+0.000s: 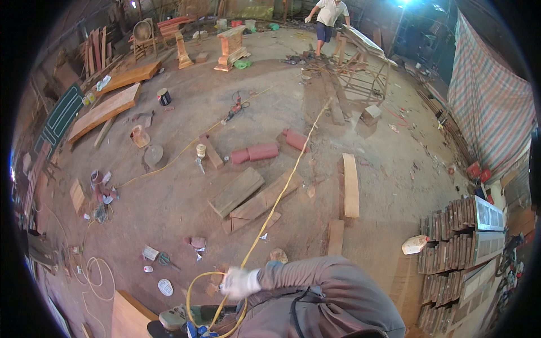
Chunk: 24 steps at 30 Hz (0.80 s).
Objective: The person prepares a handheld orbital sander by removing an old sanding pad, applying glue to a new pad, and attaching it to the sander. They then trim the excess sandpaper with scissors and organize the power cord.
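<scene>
My right hand (240, 283), in a whitish glove, is closed around a yellow hose (269, 213). Beyond the hand, the hose stretches tautly across the floor toward the far workbench. On the near side it hangs in a loose loop by my leg. Some blue parts (198, 330) show at the bottom of that loop, too cut off to name. My right arm, in a grey-brown sleeve, bends across my body from the lower right. I see no left hand in the picture. Beneath the loop is my shoe (172, 319), beside a wooden board (132, 316).
Wood blocks (236, 191), dark red rolls (255, 153) and a long plank (350, 186) lie ahead. Stacked wooden pieces (448, 245) stand at right, near a plastic jug (415, 244). A power tool (234, 108) rests farther off. Another person (328, 17) stands by the far workbench (363, 48).
</scene>
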Tool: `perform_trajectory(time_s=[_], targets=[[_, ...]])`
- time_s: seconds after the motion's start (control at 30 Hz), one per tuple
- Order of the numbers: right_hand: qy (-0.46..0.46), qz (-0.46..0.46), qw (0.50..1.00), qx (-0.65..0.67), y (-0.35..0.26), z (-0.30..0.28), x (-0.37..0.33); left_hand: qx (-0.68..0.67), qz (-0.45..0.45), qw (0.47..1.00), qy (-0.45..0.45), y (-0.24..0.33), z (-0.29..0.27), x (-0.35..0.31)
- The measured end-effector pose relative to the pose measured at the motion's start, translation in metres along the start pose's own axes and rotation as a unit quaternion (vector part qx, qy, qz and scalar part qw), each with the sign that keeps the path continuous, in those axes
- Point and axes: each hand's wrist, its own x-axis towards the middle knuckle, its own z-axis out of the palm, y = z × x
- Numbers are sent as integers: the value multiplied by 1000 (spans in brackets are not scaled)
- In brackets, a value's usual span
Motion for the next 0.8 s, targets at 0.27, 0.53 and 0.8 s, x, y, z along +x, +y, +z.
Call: perform_trajectory(time_s=[0.27, 0.53, 0.8], targets=[[121, 567, 771, -263, 166, -139, -152, -6, -12, 1000, 13, 7, -16, -6], [293, 412, 842, -190, 120, -150, -135, -1, -24, 999, 27, 10, -23, -11], [294, 122, 947, -45, -29, -153, -37, 1, -30, 999, 24, 7, -34, -21]])
